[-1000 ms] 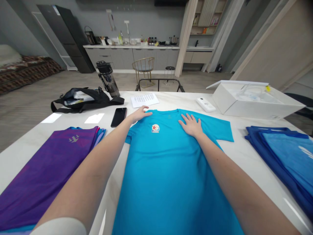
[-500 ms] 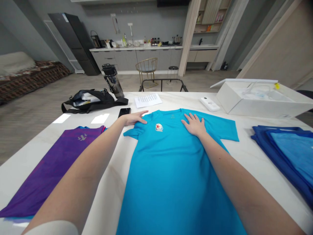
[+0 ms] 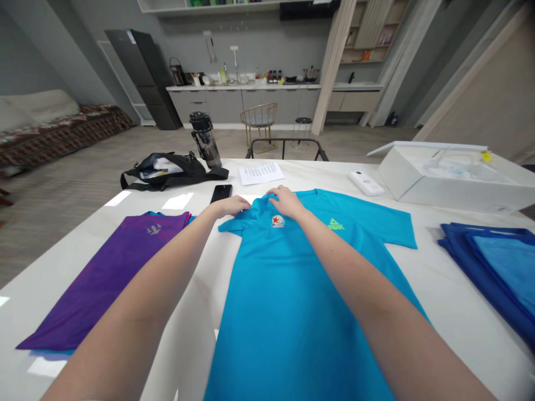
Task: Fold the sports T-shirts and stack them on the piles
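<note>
A bright blue T-shirt (image 3: 284, 301) lies front side up on the white table, its collar away from me. It bears a round badge and a green logo on the chest. At the left shoulder seam, my left hand (image 3: 232, 206) has its fingers bent together on the fabric. Beside the collar, my right hand (image 3: 286, 201) has curled fingers on the same shoulder, where the cloth is bunched between the hands. The left sleeve is crumpled; the right sleeve (image 3: 393, 225) lies spread flat. My forearms cover parts of the shirt.
Folded purple shirts (image 3: 112, 273) lie left, folded blue clothes (image 3: 501, 262) right. Along the far side are a phone (image 3: 221, 192), black bag (image 3: 167, 171), bottle (image 3: 206, 142), printed paper (image 3: 262, 174), white device (image 3: 366, 183) and open white box (image 3: 455, 181).
My right hand has moved left from the right side of the collar to the left shoulder, uncovering the green logo. My left hand's fingers have drawn in on the cloth. The view has shifted slightly.
</note>
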The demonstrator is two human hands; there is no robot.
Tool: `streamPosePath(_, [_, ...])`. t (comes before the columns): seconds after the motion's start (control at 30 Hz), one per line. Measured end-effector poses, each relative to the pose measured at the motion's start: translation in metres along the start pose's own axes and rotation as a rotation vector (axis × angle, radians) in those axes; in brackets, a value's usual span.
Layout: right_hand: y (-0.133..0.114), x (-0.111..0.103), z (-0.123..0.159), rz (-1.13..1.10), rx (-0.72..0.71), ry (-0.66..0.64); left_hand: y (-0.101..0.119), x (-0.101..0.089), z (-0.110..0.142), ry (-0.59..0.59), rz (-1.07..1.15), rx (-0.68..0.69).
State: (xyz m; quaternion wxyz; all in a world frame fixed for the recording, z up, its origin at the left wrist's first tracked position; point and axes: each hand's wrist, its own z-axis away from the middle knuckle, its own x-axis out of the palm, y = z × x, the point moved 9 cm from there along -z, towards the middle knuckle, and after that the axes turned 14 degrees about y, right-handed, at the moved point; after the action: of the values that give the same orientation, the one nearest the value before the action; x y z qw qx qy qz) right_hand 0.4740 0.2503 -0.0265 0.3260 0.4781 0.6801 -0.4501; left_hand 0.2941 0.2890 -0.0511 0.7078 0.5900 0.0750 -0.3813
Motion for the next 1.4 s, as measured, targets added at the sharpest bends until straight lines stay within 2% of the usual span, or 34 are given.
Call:
streamPosePath(0.1, [-0.031, 0.033, -0.018, 0.051, -0.097, -0.147, -0.006, -0.007, 0.011, -0.057, -0.1, 0.05])
streamPosePath(0.17, [-0.038, 0.043, -0.019, 0.079, -0.143, -0.188, -0.004, -0.015, 0.017, -0.022, -0.226, 0.13])
streamPosePath(0.23, [-0.038, 0.037, -0.018, 0.062, -0.141, -0.137, 0.003, -0.027, 0.026, 0.092, -0.388, 0.217])
streamPosePath(0.3, [-0.032, 0.02, -0.015, 0.002, -0.117, -0.029, 0.015, -0.039, 0.039, 0.228, -0.489, 0.295])
streamPosePath(0.33, [-0.03, 0.011, -0.013, -0.036, -0.111, 0.011, 0.021, -0.041, 0.047, 0.257, -0.5, 0.326])
streamPosePath(0.4, [-0.025, 0.0, -0.007, -0.117, -0.116, 0.011, 0.026, -0.036, 0.063, 0.175, -0.458, 0.354])
streamPosePath(0.47, [-0.02, -0.001, -0.001, -0.177, -0.104, -0.092, 0.022, -0.026, 0.074, 0.031, -0.397, 0.345])
streamPosePath(0.5, [-0.017, 0.0, 0.001, -0.186, -0.079, -0.15, 0.018, -0.025, 0.076, 0.014, -0.389, 0.343])
streamPosePath(0.57, [-0.008, 0.002, 0.001, -0.149, -0.011, -0.195, 0.009, -0.03, 0.07, 0.107, -0.453, 0.354])
streamPosePath(0.67, [-0.005, 0.001, -0.007, -0.027, 0.016, -0.132, -0.009, -0.03, 0.056, 0.252, -0.618, 0.324])
streamPosePath(0.77, [-0.018, 0.013, -0.011, 0.052, -0.07, -0.174, -0.019, -0.01, 0.052, 0.209, -0.653, 0.296])
streamPosePath(0.83, [-0.026, 0.024, -0.008, 0.09, -0.123, -0.259, -0.017, 0.003, 0.057, 0.182, -0.63, 0.314])
streamPosePath(0.9, [-0.028, 0.029, -0.004, 0.113, -0.15, -0.312, -0.009, 0.007, 0.067, 0.225, -0.605, 0.348])
streamPosePath(1.0, [-0.026, 0.018, 0.0, 0.063, -0.143, -0.254, 0.014, -0.008, 0.087, 0.447, -0.487, 0.47])
streamPosePath(1.07, [-0.025, 0.001, -0.001, -0.037, -0.121, -0.133, 0.027, -0.025, 0.102, 0.614, -0.343, 0.557])
streamPosePath(1.13, [-0.024, -0.016, -0.003, -0.148, -0.085, 0.014, 0.03, -0.04, 0.11, 0.704, -0.233, 0.562])
streamPosePath(1.2, [-0.025, -0.026, -0.008, -0.22, -0.047, 0.137, 0.025, -0.052, 0.107, 0.732, -0.205, 0.496])
streamPosePath(1.27, [-0.026, -0.022, -0.013, -0.236, -0.005, 0.185, 0.016, -0.062, 0.097, 0.736, -0.263, 0.423])
streamPosePath(1.4, [-0.022, 0.01, -0.022, -0.101, 0.109, 0.085, -0.014, -0.08, 0.068, 0.665, -0.484, 0.319])
